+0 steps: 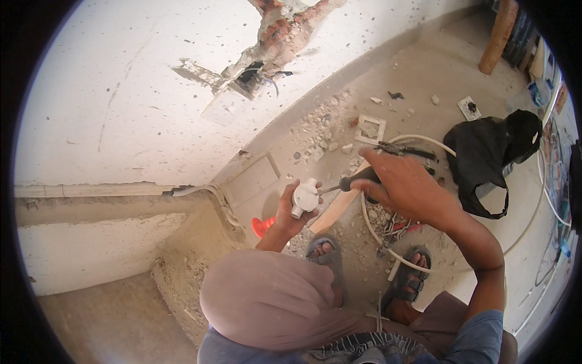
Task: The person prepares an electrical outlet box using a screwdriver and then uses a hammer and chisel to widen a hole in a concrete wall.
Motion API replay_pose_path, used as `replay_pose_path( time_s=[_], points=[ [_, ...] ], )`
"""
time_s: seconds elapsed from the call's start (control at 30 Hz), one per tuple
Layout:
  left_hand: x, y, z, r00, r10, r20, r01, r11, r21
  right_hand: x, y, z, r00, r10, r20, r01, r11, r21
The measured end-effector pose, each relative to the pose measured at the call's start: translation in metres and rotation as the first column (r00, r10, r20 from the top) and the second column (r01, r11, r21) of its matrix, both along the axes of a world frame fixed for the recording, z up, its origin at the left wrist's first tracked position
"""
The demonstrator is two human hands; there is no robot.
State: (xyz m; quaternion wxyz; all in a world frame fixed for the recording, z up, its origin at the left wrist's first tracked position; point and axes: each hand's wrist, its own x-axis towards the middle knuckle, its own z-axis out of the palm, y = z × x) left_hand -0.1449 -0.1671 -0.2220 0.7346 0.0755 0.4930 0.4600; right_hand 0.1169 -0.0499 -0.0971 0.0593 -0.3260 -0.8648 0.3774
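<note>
My left hand (290,213) grips a round white junction box (305,197) with short side outlets, held up in front of my knee. My right hand (405,185) is closed around the dark handle of a screwdriver (357,179), whose metal tip touches the box's right side. Both hands are above the dusty floor, near the base of a white wall. My sandalled feet (326,250) stand below the hands.
A broken hole with wires (257,76) gapes in the wall. Rubble, a square white frame (370,128), pliers (403,150), a coiled white cable (424,141), a black bag (488,155), a wooden plank (339,203) and an orange object (262,227) lie on the floor.
</note>
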Motion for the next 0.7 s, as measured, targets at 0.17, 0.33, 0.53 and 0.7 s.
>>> replay_pose_path(
  time_s=[0.17,0.33,0.53,0.7],
  points=[
    [-0.001,-0.002,-0.002,0.998,0.046,0.04,-0.045,0.999,-0.005,0.011,0.0,-0.011,0.938,0.244,-0.245,-0.197,0.96,0.201],
    [0.001,-0.004,-0.004,0.997,0.037,0.066,-0.036,0.999,-0.007,0.009,-0.01,-0.014,0.995,-0.025,-0.092,0.034,0.995,0.098],
    [0.002,-0.005,-0.007,0.997,0.014,0.071,-0.013,1.0,-0.019,0.015,0.006,-0.022,0.886,0.306,-0.349,-0.247,0.947,0.205],
    [0.002,-0.006,-0.012,0.995,0.006,0.103,-0.004,1.0,-0.023,0.009,0.001,-0.015,0.998,-0.015,-0.056,0.014,1.0,-0.022]
  ],
)
